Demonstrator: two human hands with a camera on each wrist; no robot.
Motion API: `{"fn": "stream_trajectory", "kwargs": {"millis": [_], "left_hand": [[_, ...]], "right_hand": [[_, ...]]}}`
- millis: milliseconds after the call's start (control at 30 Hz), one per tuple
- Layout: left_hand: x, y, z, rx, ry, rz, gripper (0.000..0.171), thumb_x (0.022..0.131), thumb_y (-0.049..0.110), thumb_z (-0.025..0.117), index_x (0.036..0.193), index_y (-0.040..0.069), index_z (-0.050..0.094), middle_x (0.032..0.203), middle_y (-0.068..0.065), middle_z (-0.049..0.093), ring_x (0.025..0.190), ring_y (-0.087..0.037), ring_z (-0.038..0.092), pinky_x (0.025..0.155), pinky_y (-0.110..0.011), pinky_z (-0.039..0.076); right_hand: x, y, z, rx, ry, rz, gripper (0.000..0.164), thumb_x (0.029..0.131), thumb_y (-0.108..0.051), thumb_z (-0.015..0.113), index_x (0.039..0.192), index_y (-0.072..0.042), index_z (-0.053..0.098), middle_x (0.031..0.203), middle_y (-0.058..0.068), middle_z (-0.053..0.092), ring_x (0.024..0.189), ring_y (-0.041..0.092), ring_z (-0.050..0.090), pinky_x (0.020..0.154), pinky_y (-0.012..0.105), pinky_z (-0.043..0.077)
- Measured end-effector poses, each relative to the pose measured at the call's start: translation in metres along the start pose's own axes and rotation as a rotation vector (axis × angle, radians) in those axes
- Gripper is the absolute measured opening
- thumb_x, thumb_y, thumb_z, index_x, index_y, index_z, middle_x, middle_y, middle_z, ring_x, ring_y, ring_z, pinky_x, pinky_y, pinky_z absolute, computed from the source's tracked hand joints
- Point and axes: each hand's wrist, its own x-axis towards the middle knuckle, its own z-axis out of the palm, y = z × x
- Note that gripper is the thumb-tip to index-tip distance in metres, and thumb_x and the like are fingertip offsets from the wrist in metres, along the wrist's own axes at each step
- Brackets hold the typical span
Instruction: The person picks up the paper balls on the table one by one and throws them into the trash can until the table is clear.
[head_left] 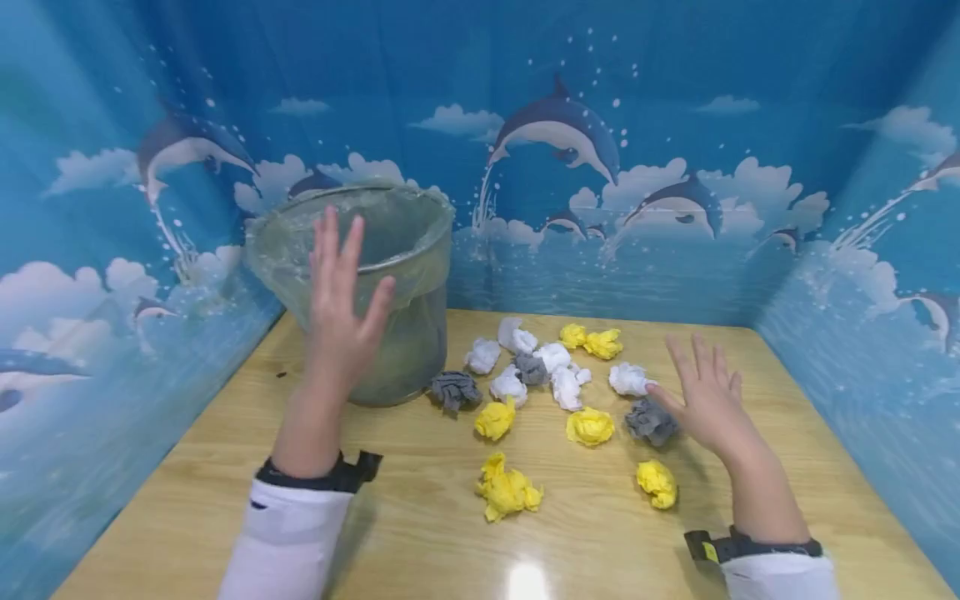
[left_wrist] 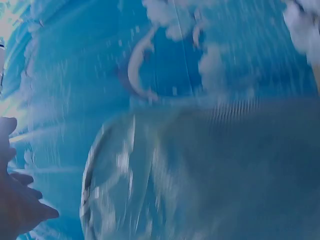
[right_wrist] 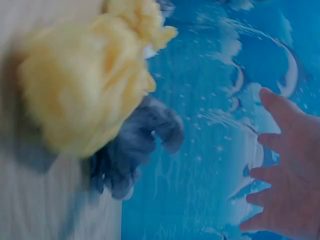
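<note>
Both hands are released, fingers spread: the left hand point(head_left: 339, 312) raised in front of the bin point(head_left: 423, 337), the right hand point(head_left: 711, 408) well to its right. Nearer than the bin and right of it, on the wooden tabletop point(head_left: 600, 546), lie most of the bright yellow paper balls point(head_left: 512, 493), sharply creased. Dark grey paper balls point(head_left: 455, 390) include one just beside the bin's base; white paper balls point(head_left: 508, 387), loosely crumpled, cluster to its right. Cloudy, wrinkled plastic bag point(head_left: 273, 250) laps over the bin's rim. Behind the bin: a blue dolphin curtain point(head_left: 420, 75).
</note>
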Motion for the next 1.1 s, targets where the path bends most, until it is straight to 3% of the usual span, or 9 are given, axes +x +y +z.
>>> {"fn": "stream_trajectory", "kwargs": {"millis": [100, 200, 333, 467, 700, 967, 1100], "left_hand": [[0.013, -0.013, -0.019, -0.036, 0.033, -0.106, 0.062, 0.101, 0.039, 0.043, 0.155, 0.015, 0.022, 0.164, -0.007, 0.006, 0.151, -0.019, -0.001, 0.119, -0.046, 0.005], [0.027, -0.025, -0.030, -0.066, 0.107, -0.142, 0.060, 0.100, 0.028, 0.049, 0.154, 0.013, 0.027, 0.163, -0.008, 0.012, 0.150, -0.017, 0.004, 0.119, -0.037, 0.007], [0.040, -0.038, -0.041, -0.084, 0.136, -0.237, 0.059, 0.099, 0.026, 0.051, 0.153, 0.016, 0.030, 0.163, -0.003, 0.013, 0.150, -0.015, 0.006, 0.118, -0.032, 0.006], [0.049, -0.053, -0.049, -0.093, 0.111, -0.375, 0.059, 0.100, 0.033, 0.048, 0.154, 0.027, 0.026, 0.163, 0.007, 0.010, 0.148, -0.007, 0.002, 0.118, -0.032, 0.003], [0.059, -0.079, -0.054, -0.100, 0.123, -0.566, 0.055, 0.102, 0.036, 0.043, 0.153, 0.032, 0.024, 0.162, 0.012, 0.009, 0.148, -0.006, -0.004, 0.118, -0.027, -0.002], [0.062, -0.093, -0.061, -0.147, 0.027, -0.756, 0.057, 0.102, 0.044, 0.034, 0.153, 0.041, 0.010, 0.161, 0.017, 0.001, 0.148, -0.004, 0.000, 0.120, -0.033, 0.004], [0.064, -0.098, -0.060, -0.229, 0.010, -0.860, 0.057, 0.101, 0.049, 0.029, 0.153, 0.043, 0.006, 0.161, 0.019, -0.001, 0.148, -0.004, -0.002, 0.120, -0.033, 0.004]], "right_hand": [[-0.002, -0.002, 0.001, -0.050, -0.003, -0.059, 0.082, 0.097, -0.052, 0.046, 0.157, -0.013, 0.006, 0.157, 0.030, -0.007, 0.140, 0.053, -0.016, 0.102, 0.075, -0.007], [-0.002, -0.007, 0.000, -0.101, 0.001, -0.124, 0.080, 0.097, -0.051, 0.048, 0.156, -0.010, 0.013, 0.157, 0.032, 0.001, 0.141, 0.055, -0.009, 0.104, 0.075, -0.002], [0.000, -0.012, 0.000, -0.160, -0.005, -0.191, 0.078, 0.097, -0.050, 0.050, 0.155, -0.009, 0.019, 0.157, 0.031, 0.007, 0.141, 0.057, 0.001, 0.105, 0.075, 0.006], [0.003, -0.015, 0.003, -0.192, -0.023, -0.235, 0.075, 0.096, -0.047, 0.053, 0.154, -0.008, 0.023, 0.156, 0.032, 0.011, 0.139, 0.058, 0.006, 0.105, 0.074, 0.011], [0.011, -0.021, 0.017, -0.181, -0.101, -0.281, 0.072, 0.096, -0.039, 0.056, 0.153, -0.007, 0.026, 0.156, 0.030, 0.012, 0.140, 0.057, 0.009, 0.109, 0.069, 0.014], [0.014, -0.033, 0.038, -0.177, -0.208, -0.385, 0.073, 0.092, -0.038, 0.061, 0.152, -0.012, 0.030, 0.158, 0.024, 0.014, 0.143, 0.051, 0.011, 0.110, 0.066, 0.017], [0.011, -0.036, 0.046, -0.186, -0.251, -0.419, 0.071, 0.092, -0.038, 0.061, 0.151, -0.012, 0.032, 0.159, 0.021, 0.017, 0.142, 0.050, 0.016, 0.109, 0.065, 0.020]]}}
